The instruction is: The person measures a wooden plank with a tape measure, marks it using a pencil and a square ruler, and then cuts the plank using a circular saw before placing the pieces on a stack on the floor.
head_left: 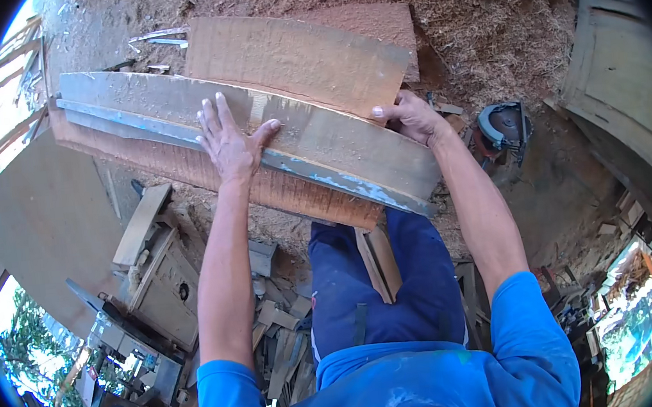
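My left hand (230, 144) flat, fingers spread, on long grey plank (257, 135) lying atop wood stack (296, 57). My right hand (410, 115) grips plank's far edge. Looks stiff, heavy, rough, splintery; best held by long edges.

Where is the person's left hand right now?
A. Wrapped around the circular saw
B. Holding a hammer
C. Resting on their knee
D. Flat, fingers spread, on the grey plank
D: the left hand lies open with fingers spread on top of the grey plank, while the right hand takes the plank's far edge; the circular saw sits untouched on the sawdust.
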The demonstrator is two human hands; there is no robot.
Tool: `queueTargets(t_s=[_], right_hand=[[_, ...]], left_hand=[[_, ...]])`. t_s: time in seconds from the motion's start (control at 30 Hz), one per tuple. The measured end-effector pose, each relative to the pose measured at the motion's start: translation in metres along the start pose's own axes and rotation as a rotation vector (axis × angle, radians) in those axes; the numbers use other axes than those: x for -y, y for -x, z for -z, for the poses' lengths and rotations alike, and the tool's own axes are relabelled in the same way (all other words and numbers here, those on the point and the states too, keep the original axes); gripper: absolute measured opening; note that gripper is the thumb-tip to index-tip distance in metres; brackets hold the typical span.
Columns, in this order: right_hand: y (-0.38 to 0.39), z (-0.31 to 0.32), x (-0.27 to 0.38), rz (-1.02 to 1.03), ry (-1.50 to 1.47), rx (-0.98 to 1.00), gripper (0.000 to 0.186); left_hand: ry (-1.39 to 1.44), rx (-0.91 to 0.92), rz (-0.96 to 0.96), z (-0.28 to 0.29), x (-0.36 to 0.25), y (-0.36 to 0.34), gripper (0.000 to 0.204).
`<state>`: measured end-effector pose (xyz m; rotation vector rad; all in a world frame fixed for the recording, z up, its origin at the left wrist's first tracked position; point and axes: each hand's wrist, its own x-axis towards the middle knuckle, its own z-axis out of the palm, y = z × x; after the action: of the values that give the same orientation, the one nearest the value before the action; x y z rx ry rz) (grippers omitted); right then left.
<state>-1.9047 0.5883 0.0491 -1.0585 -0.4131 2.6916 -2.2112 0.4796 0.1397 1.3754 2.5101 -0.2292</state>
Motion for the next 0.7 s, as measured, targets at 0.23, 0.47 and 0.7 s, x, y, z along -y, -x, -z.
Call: queueTargets(t_s=[0.23, 0.47, 0.7], right_hand=[[-0.002, 0.020, 0.002, 0.013, 0.169, -0.046, 0.057], [0.046, 0.183, -0.020, -0.170, 1.201, -0.384, 0.042], [0.055, 0.326, -0.151, -0.459, 1.796, -0.581, 0.035]], left_hand=[[-0.019, -0.085, -0.066, -0.014, 0.011, -0.004, 0.120], [-0.021, -0.072, -0.087, -0.009, 0.017, -0.004, 0.112], [-0.096, 0.017, -0.132, -0.005, 0.024, -0.009, 0.105]])
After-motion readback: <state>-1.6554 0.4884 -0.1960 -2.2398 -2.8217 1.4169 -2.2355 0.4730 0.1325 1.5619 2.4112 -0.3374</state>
